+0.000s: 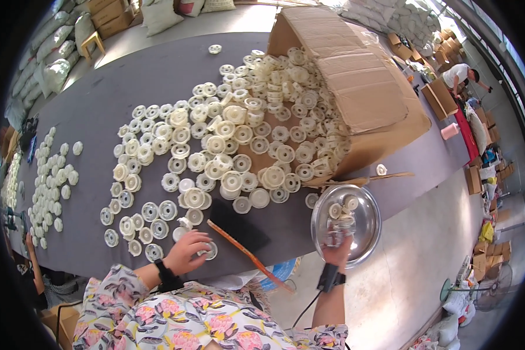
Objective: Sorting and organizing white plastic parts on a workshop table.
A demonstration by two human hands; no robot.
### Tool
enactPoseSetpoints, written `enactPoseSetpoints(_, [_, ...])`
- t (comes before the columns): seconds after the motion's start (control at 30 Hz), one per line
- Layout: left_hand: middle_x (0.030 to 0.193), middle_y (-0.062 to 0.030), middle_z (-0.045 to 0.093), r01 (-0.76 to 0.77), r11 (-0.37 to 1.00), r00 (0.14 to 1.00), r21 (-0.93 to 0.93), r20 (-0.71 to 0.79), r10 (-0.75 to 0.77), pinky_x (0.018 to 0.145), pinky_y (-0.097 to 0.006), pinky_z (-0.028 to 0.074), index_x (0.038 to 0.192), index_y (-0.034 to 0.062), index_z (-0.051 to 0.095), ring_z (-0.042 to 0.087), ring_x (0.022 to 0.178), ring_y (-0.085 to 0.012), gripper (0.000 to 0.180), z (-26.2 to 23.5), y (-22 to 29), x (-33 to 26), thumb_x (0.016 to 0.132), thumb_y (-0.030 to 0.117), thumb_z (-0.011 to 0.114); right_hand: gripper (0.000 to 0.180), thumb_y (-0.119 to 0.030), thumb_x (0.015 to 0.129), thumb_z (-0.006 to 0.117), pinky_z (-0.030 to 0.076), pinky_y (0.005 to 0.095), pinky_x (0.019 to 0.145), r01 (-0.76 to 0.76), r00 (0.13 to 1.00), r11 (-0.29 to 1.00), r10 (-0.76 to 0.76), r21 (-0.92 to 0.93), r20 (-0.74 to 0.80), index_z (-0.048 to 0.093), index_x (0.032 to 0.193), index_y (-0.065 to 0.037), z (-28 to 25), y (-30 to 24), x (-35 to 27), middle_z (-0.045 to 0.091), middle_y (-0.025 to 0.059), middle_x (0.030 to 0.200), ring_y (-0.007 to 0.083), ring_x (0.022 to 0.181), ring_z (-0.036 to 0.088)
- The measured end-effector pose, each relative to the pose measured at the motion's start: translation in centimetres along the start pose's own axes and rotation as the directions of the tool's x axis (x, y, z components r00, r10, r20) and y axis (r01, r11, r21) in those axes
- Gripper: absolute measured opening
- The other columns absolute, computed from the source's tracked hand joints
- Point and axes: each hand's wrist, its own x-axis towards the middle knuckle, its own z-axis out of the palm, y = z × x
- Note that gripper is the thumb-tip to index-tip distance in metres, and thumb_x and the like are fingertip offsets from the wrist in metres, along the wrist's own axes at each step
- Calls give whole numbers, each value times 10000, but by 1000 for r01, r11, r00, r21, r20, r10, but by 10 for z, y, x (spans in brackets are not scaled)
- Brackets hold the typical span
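Observation:
Near the front edge of the table, my left hand [188, 252] has its fingers bent over a small, pale, round plastic wheel [210, 252]. To the right, my right hand [337, 251] reaches into a shiny metal bowl [368, 233]. Its fingers are curled round some clear or greyish wheels [336, 231], partly blurred. A few cream wheels [350, 203] lie in the bowl beyond the fingers. A large pile of cream and whitish plastic wheels [227, 140] spreads over the table. It spills from a cardboard box [361, 76] tipped on its side.
A black pad [239, 224] and an orange-brown strip [248, 254] lie between my hands. Another group of wheels [55, 178] sits at the table's left, near a co-worker's arm [35, 265]. A pink thread cone [449, 131] stands far right. Behind it, a person [458, 76] bends over.

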Motion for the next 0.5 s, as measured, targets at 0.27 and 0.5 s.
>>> enactPoseSetpoints(0.27, [1215,-121,478,155,882,988,-446,94,-126,901,-334,451,1221,51,487,549,1059,-246,507,9,26,27,783,196,696,304,-348,892,484,521,356,635,-425,769,895,437,-139,467,578,1054,-108,65,180,-82,645,92,1004,209,830,616])
enactPoseSetpoints(0.5, [1052,-43,592,311,599,941,-738,152,-301,818,-255,483,1109,37,590,576,934,-106,298,-11,-14,-30,818,63,646,341,-388,912,447,527,339,661,-491,726,863,481,-118,491,573,1049,-103,78,238,-119,650,100,980,211,837,634])
